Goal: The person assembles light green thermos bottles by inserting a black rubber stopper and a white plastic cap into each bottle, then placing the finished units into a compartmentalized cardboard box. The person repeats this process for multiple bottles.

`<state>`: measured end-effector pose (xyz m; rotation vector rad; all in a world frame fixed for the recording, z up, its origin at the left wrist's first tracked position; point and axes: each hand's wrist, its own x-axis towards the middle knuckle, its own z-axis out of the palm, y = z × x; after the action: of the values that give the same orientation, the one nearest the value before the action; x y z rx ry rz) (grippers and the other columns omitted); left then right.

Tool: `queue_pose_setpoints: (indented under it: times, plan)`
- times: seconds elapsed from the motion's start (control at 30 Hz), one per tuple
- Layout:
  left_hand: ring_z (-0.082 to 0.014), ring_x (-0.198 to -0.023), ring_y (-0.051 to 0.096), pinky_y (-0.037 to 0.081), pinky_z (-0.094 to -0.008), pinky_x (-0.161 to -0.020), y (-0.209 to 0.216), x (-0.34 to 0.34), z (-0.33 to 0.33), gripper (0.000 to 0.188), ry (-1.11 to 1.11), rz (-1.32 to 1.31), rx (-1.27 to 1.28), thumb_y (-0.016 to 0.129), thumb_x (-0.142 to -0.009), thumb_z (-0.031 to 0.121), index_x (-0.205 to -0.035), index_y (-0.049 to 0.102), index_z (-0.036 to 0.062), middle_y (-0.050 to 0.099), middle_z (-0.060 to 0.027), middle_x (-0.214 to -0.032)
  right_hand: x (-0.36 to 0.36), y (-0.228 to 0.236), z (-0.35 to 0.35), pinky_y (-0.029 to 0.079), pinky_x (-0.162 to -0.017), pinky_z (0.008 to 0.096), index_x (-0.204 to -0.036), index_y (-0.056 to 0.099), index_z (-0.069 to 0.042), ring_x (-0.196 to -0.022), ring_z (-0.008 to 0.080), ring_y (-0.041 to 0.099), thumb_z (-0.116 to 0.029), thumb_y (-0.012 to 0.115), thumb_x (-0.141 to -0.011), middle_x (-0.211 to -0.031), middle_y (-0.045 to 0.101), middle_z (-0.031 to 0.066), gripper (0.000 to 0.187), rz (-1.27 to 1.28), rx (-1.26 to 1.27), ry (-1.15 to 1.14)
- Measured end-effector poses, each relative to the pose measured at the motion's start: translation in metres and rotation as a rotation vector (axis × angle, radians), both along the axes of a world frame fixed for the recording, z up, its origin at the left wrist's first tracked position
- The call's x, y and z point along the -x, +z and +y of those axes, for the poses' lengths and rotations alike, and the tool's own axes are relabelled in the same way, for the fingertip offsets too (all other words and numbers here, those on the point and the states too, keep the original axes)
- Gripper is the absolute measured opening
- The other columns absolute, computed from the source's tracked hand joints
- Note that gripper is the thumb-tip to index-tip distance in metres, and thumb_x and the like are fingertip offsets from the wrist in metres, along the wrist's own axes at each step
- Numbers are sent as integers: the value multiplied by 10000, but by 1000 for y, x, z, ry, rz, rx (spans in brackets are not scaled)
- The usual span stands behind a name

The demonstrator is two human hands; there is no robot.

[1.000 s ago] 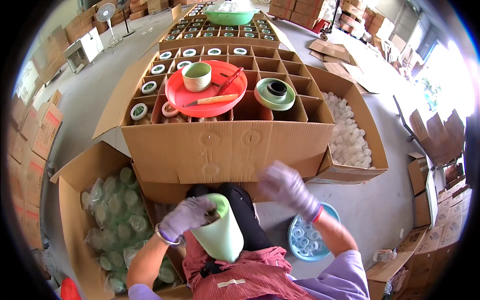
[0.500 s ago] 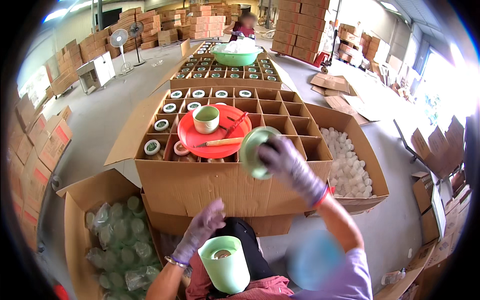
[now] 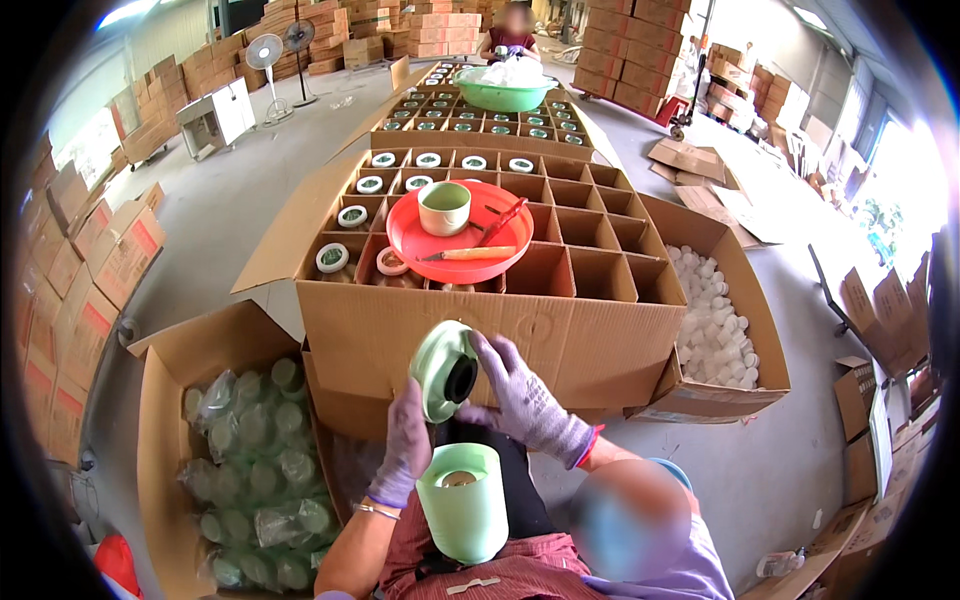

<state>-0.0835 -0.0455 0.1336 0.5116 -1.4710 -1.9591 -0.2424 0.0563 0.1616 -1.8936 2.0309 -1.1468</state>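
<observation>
A pale green round lid (image 3: 434, 350) with a black round piece on its underside stands tilted on edge in front of the carton. My right hand (image 3: 530, 405), in a grey-purple glove, grips its right side with thumb and fingers apart across it. At the lid's lower left edge, the fingers of my left hand (image 3: 404, 445), gloved too, hold the rim. Below them a light green cylindrical canister (image 3: 464, 515) rests upright on my lap. A round metallic piece (image 3: 458, 480) shows inside its open top.
A divided carton (image 3: 480, 330) with several lidded jars carries a red plate (image 3: 405, 235), a green cup (image 3: 444, 208), a wooden-handled knife (image 3: 480, 253) and red-handled pliers (image 3: 505, 220). Boxes of glass jars (image 3: 262, 478) and white caps (image 3: 715, 330) flank it. Another person (image 3: 513, 40) stands far back.
My right hand has brought the lid down and left, from beside the plate to in front of the carton. My left hand has risen to its edge. The lid's underside now shows.
</observation>
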Motion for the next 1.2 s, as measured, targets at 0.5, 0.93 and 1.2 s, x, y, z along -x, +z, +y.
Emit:
queue_pose_setpoints:
  times: [0.5, 0.93, 1.2]
  plan:
    - [-350, -1274, 426, 367, -527, -1042, 23, 6, 2, 700, 143, -72, 1295, 793, -702, 413, -1328, 598, 167, 490, -123, -1432, 5, -27, -6, 476, -1007, 398, -1409, 447, -89, -1195, 329, 579, -178, 746, -798, -1289, 595, 161, 686, -400, 76, 267]
    - [-306, -1179, 562, 421, -431, -1024, -49, -58, -18, 515, -463, -305, 892, 669, -894, 451, -1252, 666, 80, 651, -120, -1227, 12, -88, 20, 523, -770, 324, -1159, 623, 11, -853, 211, 649, -191, 646, -925, -963, 650, 144, 311, -654, -136, -4]
    - [-339, -1193, 555, 426, -449, -1024, -56, -56, -8, 489, -494, -258, 910, 613, -927, 470, -1224, 670, 85, 644, -140, -1221, -19, -87, 12, 494, -927, 339, -1245, 591, 11, -1048, 239, 631, -279, 521, -1001, -1120, 634, 167, 385, -565, -284, 131]
